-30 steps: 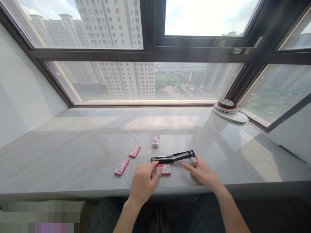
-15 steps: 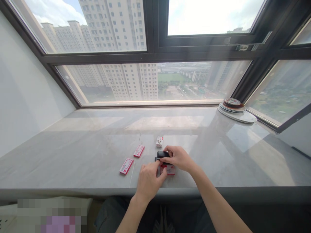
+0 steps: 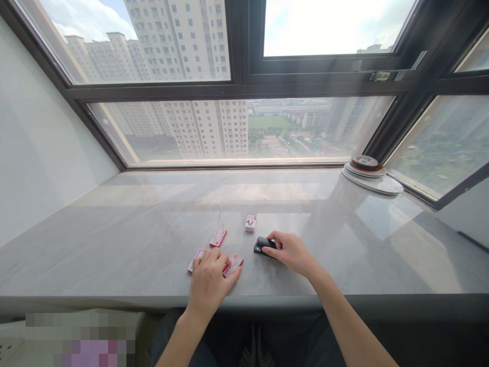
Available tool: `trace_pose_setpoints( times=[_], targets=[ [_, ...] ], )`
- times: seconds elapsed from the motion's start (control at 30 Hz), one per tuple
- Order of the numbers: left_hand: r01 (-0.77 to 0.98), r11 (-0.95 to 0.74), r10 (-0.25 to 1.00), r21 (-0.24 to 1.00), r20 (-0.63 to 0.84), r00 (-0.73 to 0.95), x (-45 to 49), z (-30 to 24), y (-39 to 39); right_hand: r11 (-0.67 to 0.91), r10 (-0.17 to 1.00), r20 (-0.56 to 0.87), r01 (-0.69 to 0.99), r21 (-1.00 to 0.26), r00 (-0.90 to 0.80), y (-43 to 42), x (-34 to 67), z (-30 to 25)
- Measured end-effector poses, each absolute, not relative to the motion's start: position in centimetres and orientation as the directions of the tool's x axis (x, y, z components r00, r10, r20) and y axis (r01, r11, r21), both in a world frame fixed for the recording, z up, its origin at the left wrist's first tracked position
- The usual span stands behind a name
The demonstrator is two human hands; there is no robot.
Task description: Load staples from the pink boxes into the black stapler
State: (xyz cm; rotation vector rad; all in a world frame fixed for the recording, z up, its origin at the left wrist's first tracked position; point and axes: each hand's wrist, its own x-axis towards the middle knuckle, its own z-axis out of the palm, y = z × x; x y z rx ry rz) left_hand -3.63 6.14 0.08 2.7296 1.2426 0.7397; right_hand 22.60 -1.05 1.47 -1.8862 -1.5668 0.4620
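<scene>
Two red boxes (image 3: 235, 264) lie under the flat left hand (image 3: 209, 281), its grip loose and only pressing; a third red box (image 3: 218, 237) and a white box (image 3: 250, 223) sit apart on the surface (image 3: 114, 244); the right hand (image 3: 292, 253) has its grip clenched on the stapler (image 3: 263, 245), already shut

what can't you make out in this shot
Head view:
- The black plastic stapler is mostly covered by the right hand.
- The flat red-and-white box has its near end under the left hand fingers; the second red-and-white box does too.
- The small white box has print too small to read.
- The bottom-left corner is masked by a pixelated patch.
</scene>
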Motion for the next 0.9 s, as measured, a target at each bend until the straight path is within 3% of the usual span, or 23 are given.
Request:
trace_pose_setpoints(
  times=[0.17,0.43,0.67,0.9],
  targets=[
    [0.766,-0.596,0.773,0.24,0.431,0.466,-8.1,-0.2,9.8,-0.102,0.962,0.124,0.739,-0.666,0.244,-1.2,22.5,1.4],
    [0.555,-0.694,0.717,0.459,0.369,0.592,-8.6,-2.2,11.7,-0.12,0.955,0.128,0.743,-0.659,0.267,-1.1,22.4,1.4],
    [0.601,-0.713,0.7,0.361,0.33,0.633,-4.9,-3.9,11.7,-0.155,0.965,0.051,0.716,-0.681,0.258,-2.2,22.0,2.9],
    [0.601,-0.722,0.688,0.343,0.445,0.573,0.9,-4.8,10.6,-0.268,0.923,-0.017,0.608,-0.747,0.385,-3.6,21.3,1.2]
  ],
)
